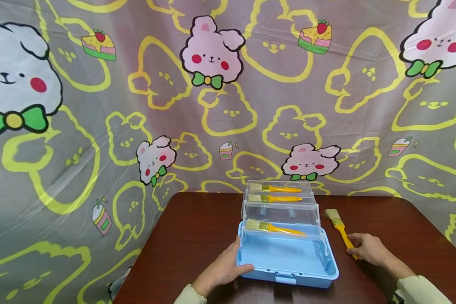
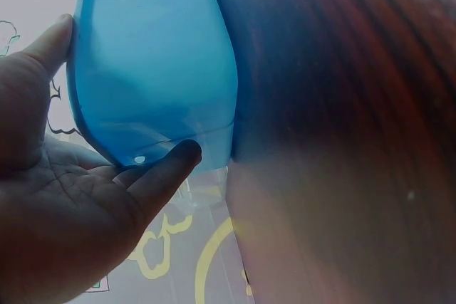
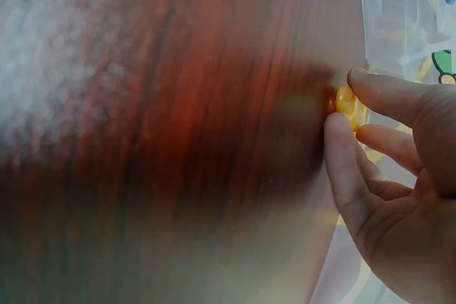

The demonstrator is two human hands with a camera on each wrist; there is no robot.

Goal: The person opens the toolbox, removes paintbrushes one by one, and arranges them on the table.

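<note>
A light blue storage box (image 1: 285,255) stands on the table, its folding clear trays (image 1: 273,214) raised at the back. My left hand (image 1: 225,266) holds its front left corner, thumb at the front rim and fingers along the side wall. In the left wrist view, the fingers (image 2: 160,176) lie against the blue wall. To the right of the box, my right hand (image 1: 368,249) pinches the handle end of a paintbrush (image 1: 340,230) with yellow handle and pale bristles. The right wrist view shows the yellow handle tip (image 3: 349,108) between thumb and fingers.
Three similar paintbrushes lie in the clear trays: an upper brush (image 1: 285,189), a middle brush (image 1: 285,198) and a lower brush (image 1: 285,230). A latch (image 1: 285,279) is on the box front. Behind the dark wooden table (image 1: 197,228) hangs a patterned cloth (image 1: 213,114).
</note>
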